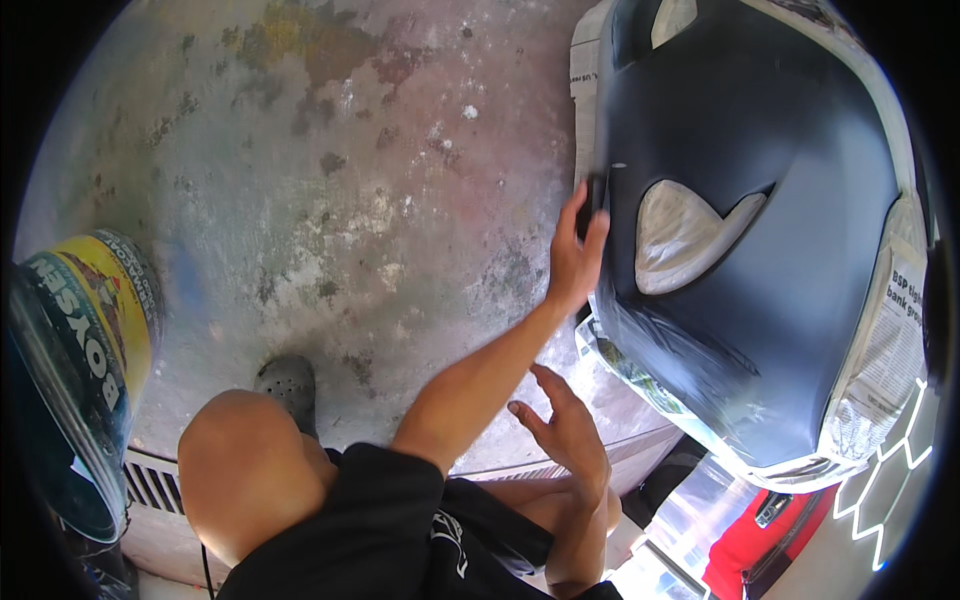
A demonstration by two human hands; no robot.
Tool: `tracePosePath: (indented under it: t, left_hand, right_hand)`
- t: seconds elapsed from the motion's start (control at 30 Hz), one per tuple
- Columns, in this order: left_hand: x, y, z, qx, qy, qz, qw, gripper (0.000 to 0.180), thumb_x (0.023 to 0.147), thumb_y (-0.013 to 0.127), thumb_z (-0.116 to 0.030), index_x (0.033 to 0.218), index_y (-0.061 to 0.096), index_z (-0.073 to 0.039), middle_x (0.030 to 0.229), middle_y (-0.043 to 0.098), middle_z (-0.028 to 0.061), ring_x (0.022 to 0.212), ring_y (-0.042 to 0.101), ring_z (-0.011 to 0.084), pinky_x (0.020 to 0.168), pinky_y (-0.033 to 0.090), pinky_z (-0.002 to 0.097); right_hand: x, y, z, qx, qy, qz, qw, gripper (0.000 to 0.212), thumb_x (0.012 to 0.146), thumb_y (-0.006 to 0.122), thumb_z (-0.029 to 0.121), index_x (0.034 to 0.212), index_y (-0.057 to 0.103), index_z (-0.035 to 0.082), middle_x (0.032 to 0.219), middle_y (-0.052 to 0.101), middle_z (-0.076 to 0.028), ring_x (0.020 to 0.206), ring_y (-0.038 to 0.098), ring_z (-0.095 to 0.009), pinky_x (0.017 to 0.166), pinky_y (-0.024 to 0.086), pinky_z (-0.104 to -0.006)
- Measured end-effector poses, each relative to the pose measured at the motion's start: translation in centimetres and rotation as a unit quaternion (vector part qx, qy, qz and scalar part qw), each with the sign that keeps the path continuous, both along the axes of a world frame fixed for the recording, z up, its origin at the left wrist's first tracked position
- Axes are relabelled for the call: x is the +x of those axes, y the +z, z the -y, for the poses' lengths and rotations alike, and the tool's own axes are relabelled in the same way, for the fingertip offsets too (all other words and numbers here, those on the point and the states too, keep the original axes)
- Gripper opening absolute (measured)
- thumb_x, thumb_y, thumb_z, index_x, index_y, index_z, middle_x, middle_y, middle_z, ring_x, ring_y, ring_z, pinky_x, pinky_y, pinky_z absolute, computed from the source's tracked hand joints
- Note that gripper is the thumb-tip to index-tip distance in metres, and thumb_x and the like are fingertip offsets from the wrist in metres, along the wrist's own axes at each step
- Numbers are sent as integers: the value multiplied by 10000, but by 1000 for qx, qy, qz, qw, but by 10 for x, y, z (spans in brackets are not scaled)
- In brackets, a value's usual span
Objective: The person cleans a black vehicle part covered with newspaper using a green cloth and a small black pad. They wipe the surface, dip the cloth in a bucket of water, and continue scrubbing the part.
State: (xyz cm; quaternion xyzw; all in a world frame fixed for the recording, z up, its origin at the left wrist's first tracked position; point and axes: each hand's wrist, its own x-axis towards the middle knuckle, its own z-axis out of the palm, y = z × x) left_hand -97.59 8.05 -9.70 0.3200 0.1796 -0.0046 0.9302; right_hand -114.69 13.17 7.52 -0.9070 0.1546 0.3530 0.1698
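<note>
A dark grey-black car body panel (740, 160), looking like part of a bumper, fills the right side. Newspaper and masking tape (885, 340) line its edges, and a masked, pointed opening (675, 240) sits in its middle. My left arm reaches up to the panel's left edge. There my left hand (577, 250) has its fingers and thumb around a small dark piece (596, 195), blurred and pressed close to the edge; its kind is unclear. Lower down, apart from the panel, my right hand (568, 430) hangs with thumb and fingers spread, holding nothing.
The stained concrete floor (380, 200) spreads ahead and to the left. A dark green bucket with a yellow band (105, 300) stands at the far left. My bent knee (245, 470) and grey clog (288, 390) are near it. A red object (765, 540) shows at the lower right.
</note>
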Motion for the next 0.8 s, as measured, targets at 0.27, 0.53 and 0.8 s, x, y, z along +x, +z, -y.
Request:
tracePosePath:
  t: [0.27,0.53,0.8]
  left_hand:
    - [80,-9,-28,80,27,51,995,676,1118,675,-307,1666,469,31,1663,544,261,1508,559,340,1272,400,437]
    - [159,5,-70,71,24,45,996,612,1107,669,-245,1629,517,36,1564,630,266,1491,580,317,1206,447,370]
    - [48,4,-22,197,24,57,978,604,1133,640,-244,1663,490,4,1614,596,225,1485,562,364,1268,396,437]
  right_hand:
    - [-24,5,8,-33,63,-13,997,671,1017,807,391,1537,608,16,1538,644,-267,1403,634,-450,1172,518,-512]
    - [-18,6,-3,6,58,35,998,677,1010,818,384,1547,597,34,1530,652,-255,1388,642,-449,1158,522,-525]
    - [-11,4,-2,9,15,7,1000,663,1012,817,357,1542,601,23,1520,655,-270,1393,638,-455,1162,518,-526]
